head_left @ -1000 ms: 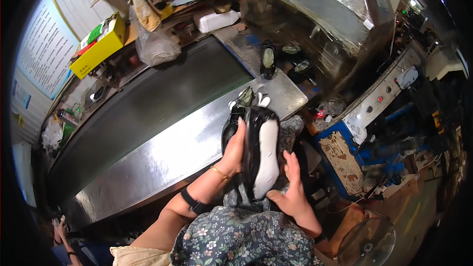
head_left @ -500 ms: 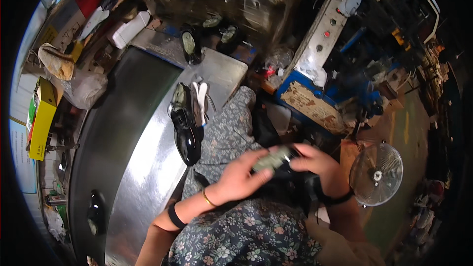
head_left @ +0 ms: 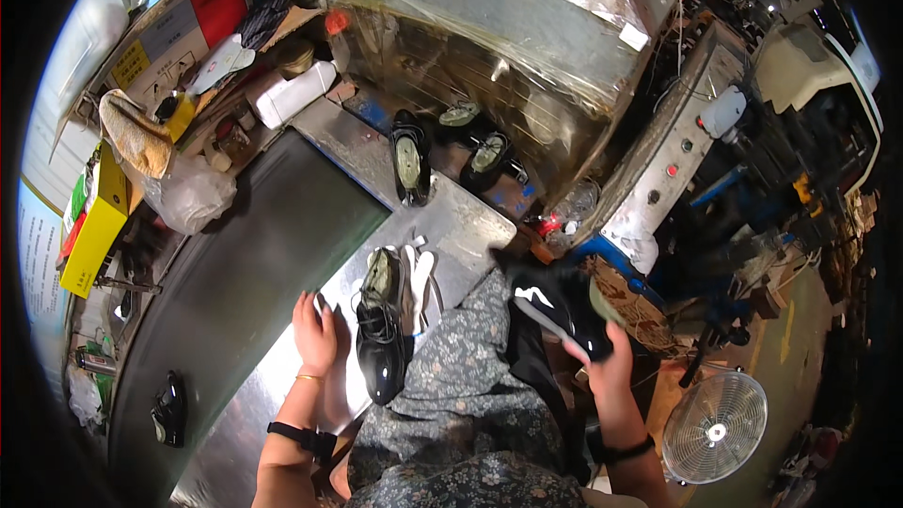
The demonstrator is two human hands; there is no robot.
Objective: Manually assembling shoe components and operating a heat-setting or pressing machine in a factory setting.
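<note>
My right hand (head_left: 609, 362) grips a glossy black shoe (head_left: 564, 306) by one end, over the right side of my lap. A pale lining shows at the shoe's opening. Fingers stretched out, my left hand (head_left: 317, 334) is at the shiny metal tabletop (head_left: 353, 259), holding nothing. Between my hands a black lace-up shoe (head_left: 380, 334) rests on the tabletop edge, toe toward me. Right beside that shoe lie white slender pieces (head_left: 420, 287) whose kind I cannot make out.
A dark conveyor belt (head_left: 254, 245) curves along the left, carrying a black shoe (head_left: 169, 411). Several black shoes (head_left: 411, 160) stand at the back below a wrapped metal housing (head_left: 489, 0). On the right are a machine's button panel (head_left: 672, 170) and a round fan (head_left: 717, 431).
My hands were together on a shoe over my lap. Now the left hand has moved left to the tabletop, and the right holds a shoe farther forward. The view has shifted too.
</note>
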